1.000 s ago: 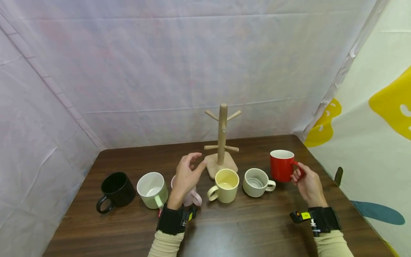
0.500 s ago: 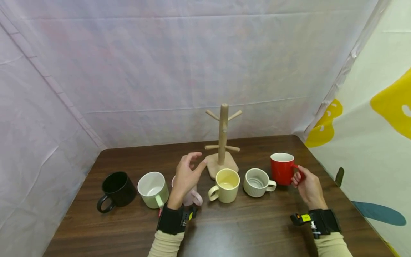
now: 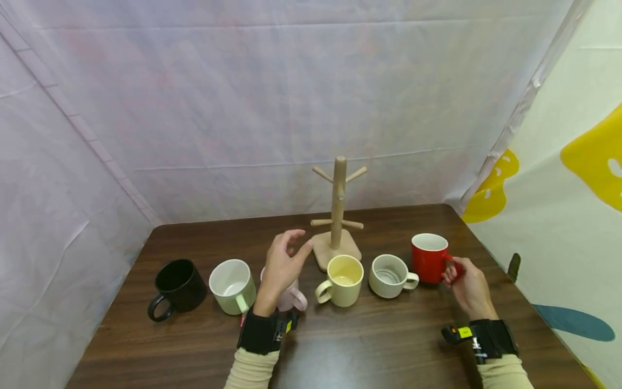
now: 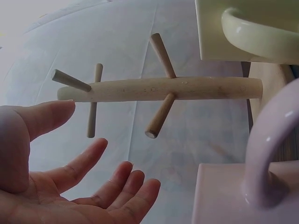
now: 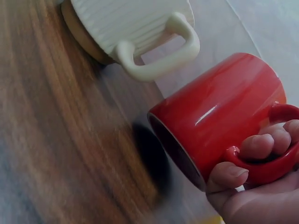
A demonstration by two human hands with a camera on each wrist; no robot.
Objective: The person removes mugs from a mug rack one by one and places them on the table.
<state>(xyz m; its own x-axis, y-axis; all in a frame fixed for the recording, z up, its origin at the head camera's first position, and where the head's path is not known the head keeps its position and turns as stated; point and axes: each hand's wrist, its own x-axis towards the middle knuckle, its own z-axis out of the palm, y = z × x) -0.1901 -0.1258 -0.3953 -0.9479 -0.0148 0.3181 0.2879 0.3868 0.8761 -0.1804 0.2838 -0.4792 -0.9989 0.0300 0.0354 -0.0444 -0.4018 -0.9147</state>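
My right hand [image 3: 467, 286] grips the handle of a red mug [image 3: 428, 259] with a white inside. In the right wrist view, fingers [image 5: 259, 145] pass through the handle, and a dark shadow lies below the mug's base, which is off the wood. My left hand [image 3: 283, 265] hovers, fingers apart and holding nothing, over a pink mug [image 3: 291, 298] that it partly hides in the head view. Beyond it stands a wooden mug tree [image 3: 337, 202] with bare pegs. In the left wrist view the same hand [image 4: 70, 182] shows its palm beside the post.
A row of mugs stands on the dark wooden table [image 3: 340, 346]: a black mug [image 3: 182, 289] at far left, a pale green mug [image 3: 232, 289], a yellow mug [image 3: 344, 286] before the mug tree, and a ribbed off-white cup [image 3: 386, 281] left of the red mug. Cloth walls surround the table.
My right hand has brought the red mug slightly nearer to me and a touch to the right. The left hand has held its place.
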